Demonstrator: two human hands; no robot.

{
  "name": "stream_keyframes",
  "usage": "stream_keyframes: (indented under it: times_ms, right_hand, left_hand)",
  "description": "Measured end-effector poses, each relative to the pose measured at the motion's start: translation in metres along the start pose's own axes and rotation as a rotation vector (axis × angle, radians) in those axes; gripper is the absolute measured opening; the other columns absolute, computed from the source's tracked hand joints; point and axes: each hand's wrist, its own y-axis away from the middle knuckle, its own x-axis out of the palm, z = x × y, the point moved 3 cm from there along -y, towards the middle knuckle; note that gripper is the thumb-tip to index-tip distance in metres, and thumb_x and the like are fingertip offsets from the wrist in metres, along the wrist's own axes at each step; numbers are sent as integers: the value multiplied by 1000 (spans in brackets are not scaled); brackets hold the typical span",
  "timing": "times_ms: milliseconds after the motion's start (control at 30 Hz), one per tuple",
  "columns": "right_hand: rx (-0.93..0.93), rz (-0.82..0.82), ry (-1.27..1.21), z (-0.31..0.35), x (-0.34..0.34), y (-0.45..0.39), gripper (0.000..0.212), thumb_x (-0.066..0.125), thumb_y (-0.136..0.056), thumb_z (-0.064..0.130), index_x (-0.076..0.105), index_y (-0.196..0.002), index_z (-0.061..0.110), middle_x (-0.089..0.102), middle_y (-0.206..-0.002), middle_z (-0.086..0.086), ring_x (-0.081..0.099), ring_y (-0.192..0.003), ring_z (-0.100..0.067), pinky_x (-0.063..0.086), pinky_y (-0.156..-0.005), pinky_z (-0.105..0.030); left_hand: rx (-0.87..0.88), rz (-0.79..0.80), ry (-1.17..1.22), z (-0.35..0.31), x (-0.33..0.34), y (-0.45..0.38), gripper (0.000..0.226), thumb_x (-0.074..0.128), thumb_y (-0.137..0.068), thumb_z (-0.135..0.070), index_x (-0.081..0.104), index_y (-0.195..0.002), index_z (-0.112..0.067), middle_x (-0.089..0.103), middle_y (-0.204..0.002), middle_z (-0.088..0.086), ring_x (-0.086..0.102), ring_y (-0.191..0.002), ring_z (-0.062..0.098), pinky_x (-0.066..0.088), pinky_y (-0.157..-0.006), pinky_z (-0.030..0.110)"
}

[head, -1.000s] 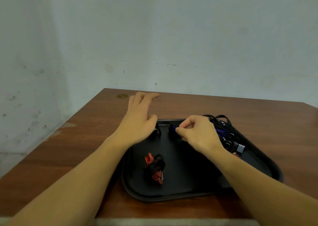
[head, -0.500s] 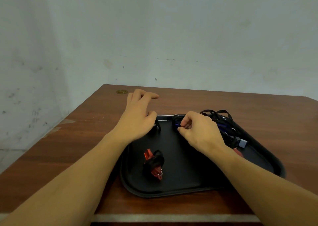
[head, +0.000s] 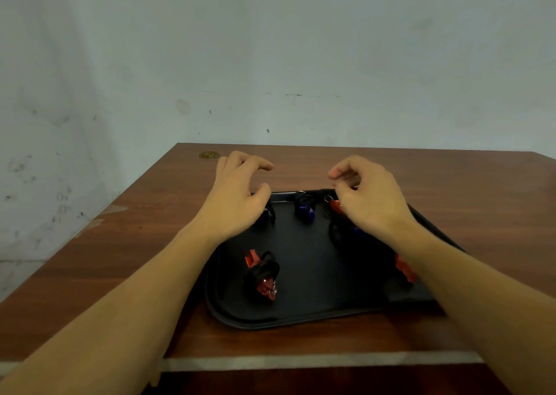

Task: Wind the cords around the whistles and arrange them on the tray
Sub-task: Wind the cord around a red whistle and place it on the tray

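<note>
1. Head view: wound red whistle [head: 261,274] near the tray [head: 301,316] front; blue one [head: 304,207] at the back rim. Likely light hard plastic with limp cord; best pinched by the body.
2. Left hand [head: 237,199] hovers, fingers loosely curled, holding nothing.
3. Right hand [head: 365,197] curled over the unwound red whistle [head: 336,206]; grip unclear.

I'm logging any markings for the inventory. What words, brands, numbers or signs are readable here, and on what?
None can be read.
Whistles: the red whistle and blue whistle on the tray show no legible print.
Brass disc on the table: any marking on it is too small and blurred to read.
Wall: only stains and scuffs, no writing.
</note>
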Motion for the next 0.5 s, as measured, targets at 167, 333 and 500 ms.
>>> stream_keyframes:
  times_ms: [167,333,500]
  right_hand:
    - [-12,243,134,-13,-38,11,21,57,-93,13,67,-95,31,64,-84,16,59,-74,-2,46,-66,-22]
    - [-26,396,223,-21,-60,28,13,63,-91,19,70,-89,30,65,-77,13,59,-69,-2,42,-65,-22]
    - [11,522,544,-23,-74,41,27,61,-90,55,62,-87,27,66,-79,7,62,-77,-16,47,-67,-32]
  left_hand:
    - [8,113,-74,-14,6,3,20,56,-94,-19,63,-112,-23,46,-116,-2,32,-119,16,35,-94,29]
    - [58,153,-145,-47,9,6,17,55,-95,-22,66,-108,-21,49,-116,-1,33,-117,17,26,-93,26]
    - [94,236,-230,-79,11,13,18,55,-96,-25,66,-110,-20,47,-117,-1,33,-118,18,26,-93,27]
